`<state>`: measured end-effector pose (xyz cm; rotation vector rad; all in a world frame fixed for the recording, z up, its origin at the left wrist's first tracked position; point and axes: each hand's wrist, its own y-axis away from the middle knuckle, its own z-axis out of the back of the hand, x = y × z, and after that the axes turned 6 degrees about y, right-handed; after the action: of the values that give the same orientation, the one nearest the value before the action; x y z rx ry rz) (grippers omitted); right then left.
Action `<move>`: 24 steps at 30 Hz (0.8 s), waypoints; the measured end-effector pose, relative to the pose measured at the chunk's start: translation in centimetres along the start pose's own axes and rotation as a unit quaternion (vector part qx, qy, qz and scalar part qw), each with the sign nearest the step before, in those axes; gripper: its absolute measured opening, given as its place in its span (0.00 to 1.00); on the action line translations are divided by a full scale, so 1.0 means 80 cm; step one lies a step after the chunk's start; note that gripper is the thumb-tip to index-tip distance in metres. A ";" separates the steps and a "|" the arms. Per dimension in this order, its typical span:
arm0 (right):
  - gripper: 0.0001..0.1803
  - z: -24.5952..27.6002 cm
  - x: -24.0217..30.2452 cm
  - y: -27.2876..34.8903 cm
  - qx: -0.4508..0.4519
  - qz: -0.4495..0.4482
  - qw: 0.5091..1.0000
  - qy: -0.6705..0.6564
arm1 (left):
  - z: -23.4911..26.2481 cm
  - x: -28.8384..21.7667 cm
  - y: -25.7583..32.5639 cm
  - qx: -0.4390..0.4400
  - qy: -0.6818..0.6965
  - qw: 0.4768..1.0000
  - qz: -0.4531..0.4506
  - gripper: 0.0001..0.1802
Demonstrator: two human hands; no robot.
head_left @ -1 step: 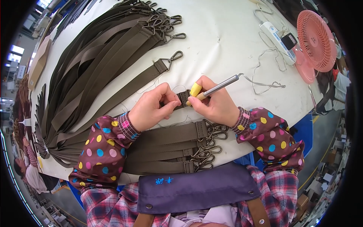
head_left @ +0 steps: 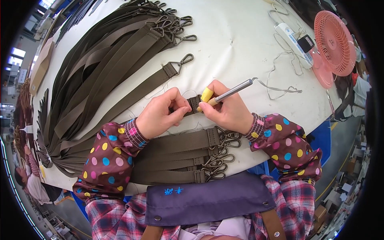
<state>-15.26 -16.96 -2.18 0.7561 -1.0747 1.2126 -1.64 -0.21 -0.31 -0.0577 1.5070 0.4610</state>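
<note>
Head view centres on a dark strap end [head_left: 194,105] lying between the two hands above the table. The left hand [head_left: 163,112] pinches thumb to forefinger at its left edge, whether on webbing or thread I cannot tell; the right hand [head_left: 227,107], just right of it, grasps a corded metal pen-like tool [head_left: 235,90], whose tip is hidden. Nothing visibly differs from the picture just before, so the work appears to be at the same point. Up and left of the strap end lie a single clipped strap [head_left: 146,88] and a large strap bundle [head_left: 100,60]; below it, more straps [head_left: 176,148]. Beyond it to the upper right, the pale tabletop [head_left: 236,36] carries a white power strip [head_left: 294,45] and a pink fan [head_left: 333,42]; farther right stretches a grey workshop floor [head_left: 338,172].
</note>
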 end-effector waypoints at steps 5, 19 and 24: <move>0.12 0.000 0.001 -0.001 0.000 -0.003 1.000 0.002 | -0.001 0.000 -0.001 -0.002 0.007 1.000 0.001 0.08; 0.10 0.004 -0.001 0.002 -0.026 -0.025 0.999 -0.018 | 0.009 -0.032 -0.020 0.082 -0.306 0.944 -0.095 0.09; 0.08 0.005 0.003 0.000 0.000 -0.038 0.999 -0.008 | 0.017 -0.031 -0.037 0.147 -0.318 0.933 -0.085 0.05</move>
<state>-15.39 -17.22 -1.80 0.8006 -1.0495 1.1445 0.67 -3.13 1.46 0.1821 0.9050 0.0864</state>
